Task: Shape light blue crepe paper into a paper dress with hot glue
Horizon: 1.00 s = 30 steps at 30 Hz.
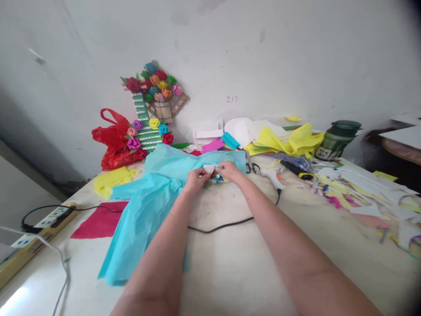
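Note:
My left hand [196, 181] pinches a small folded piece of white paper [209, 168] over the table's middle. My right hand [230, 171] is closed just beside it, its fingertips on a thin strip of light blue paper [217, 166]. Below the fingers lie small blue and dark scraps [218, 177], too small to make out. A large sheet of light blue crepe paper [144, 228] spreads on the left, and more light blue paper [194, 160] lies behind the hands. Black-handled scissors [253, 167] and a white glue gun [272, 177] rest right of my right hand.
A paper-flower decoration [149, 136] and red plastic bag [113, 140] stand back left. Yellow paper [289, 140] and a dark green jar [338, 139] are back right. Paper scraps [365, 206] cover the right side. A black cord [223, 226] crosses toward a power strip [42, 226].

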Each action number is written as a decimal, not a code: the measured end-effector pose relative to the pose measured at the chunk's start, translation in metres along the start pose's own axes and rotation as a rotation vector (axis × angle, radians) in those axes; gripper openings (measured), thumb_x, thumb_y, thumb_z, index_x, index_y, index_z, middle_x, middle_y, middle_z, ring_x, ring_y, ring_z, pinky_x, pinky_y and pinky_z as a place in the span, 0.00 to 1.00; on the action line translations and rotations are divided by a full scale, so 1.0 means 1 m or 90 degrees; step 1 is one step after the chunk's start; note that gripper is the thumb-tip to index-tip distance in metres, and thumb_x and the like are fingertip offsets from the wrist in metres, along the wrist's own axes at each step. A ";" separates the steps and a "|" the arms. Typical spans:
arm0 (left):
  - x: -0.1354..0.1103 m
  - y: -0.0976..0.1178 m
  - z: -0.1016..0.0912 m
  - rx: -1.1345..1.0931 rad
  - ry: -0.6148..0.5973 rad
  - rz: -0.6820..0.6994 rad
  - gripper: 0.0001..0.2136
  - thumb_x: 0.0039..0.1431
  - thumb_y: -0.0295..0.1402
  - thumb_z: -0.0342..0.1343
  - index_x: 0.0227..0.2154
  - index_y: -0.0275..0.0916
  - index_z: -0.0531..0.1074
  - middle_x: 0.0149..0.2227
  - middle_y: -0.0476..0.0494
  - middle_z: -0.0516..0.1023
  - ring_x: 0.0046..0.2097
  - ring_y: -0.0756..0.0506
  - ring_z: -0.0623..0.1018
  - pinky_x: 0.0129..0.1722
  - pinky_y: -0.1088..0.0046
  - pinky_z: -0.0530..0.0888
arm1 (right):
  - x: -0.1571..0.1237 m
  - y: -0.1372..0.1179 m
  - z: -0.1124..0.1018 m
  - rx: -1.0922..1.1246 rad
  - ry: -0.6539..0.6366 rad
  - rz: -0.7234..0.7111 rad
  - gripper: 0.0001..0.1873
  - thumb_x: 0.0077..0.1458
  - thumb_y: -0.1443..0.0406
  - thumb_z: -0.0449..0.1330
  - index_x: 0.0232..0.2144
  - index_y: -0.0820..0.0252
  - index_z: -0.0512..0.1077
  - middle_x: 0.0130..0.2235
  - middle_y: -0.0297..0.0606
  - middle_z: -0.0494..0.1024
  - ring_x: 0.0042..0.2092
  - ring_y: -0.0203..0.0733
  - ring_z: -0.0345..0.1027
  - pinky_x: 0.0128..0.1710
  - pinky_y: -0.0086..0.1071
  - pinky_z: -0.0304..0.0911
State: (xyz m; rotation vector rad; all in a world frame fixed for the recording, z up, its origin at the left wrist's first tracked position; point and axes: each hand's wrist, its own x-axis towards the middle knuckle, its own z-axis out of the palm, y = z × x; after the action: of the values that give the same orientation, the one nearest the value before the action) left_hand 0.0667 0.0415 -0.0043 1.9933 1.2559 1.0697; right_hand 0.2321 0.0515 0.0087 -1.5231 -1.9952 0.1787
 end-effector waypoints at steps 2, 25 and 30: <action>0.000 -0.001 0.000 0.031 0.007 0.000 0.10 0.46 0.38 0.53 0.21 0.35 0.69 0.21 0.51 0.71 0.25 0.52 0.68 0.26 0.77 0.64 | 0.001 0.000 0.000 0.028 0.023 0.004 0.14 0.48 0.64 0.51 0.14 0.60 0.63 0.16 0.29 0.61 0.23 0.32 0.51 0.23 0.27 0.44; 0.012 0.010 0.012 -0.221 -0.022 -0.341 0.10 0.50 0.34 0.51 0.18 0.35 0.62 0.12 0.56 0.59 0.12 0.58 0.58 0.13 0.82 0.50 | -0.009 -0.004 0.014 0.316 0.143 -0.200 0.09 0.46 0.69 0.54 0.26 0.59 0.75 0.36 0.37 0.78 0.43 0.41 0.69 0.45 0.34 0.62; 0.022 0.004 0.021 -0.125 0.057 -0.400 0.08 0.49 0.30 0.49 0.17 0.34 0.64 0.11 0.53 0.61 0.13 0.55 0.62 0.14 0.81 0.58 | -0.012 -0.001 0.018 0.237 0.102 -0.257 0.09 0.44 0.71 0.55 0.24 0.57 0.75 0.35 0.36 0.78 0.43 0.41 0.69 0.45 0.35 0.62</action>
State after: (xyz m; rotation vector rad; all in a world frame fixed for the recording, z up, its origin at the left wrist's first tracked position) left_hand 0.0913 0.0592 -0.0050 1.2780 1.6048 0.9194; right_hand 0.2231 0.0452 -0.0099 -0.8595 -1.9609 0.2360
